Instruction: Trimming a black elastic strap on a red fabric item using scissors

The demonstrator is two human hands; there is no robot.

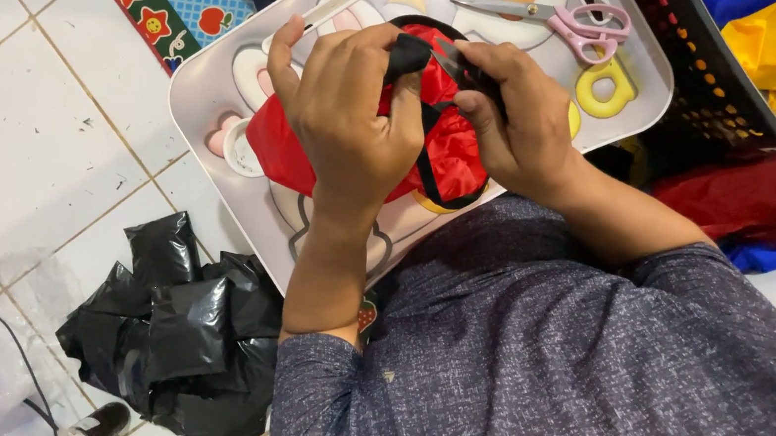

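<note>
Red cloth (455, 154) with a black strap (425, 158) lies bunched on a pale tray (201, 88), held up between both hands. Left hand (346, 124) is clamped over its top, fingers pinching the black edge; right hand (515, 116) pinches the same black edge just beside it. Pink-handled scissors (562, 20) rest farther back on the tray. Crumpled black plastic bags (178, 331) sit on the tiled floor (29, 145).
</note>
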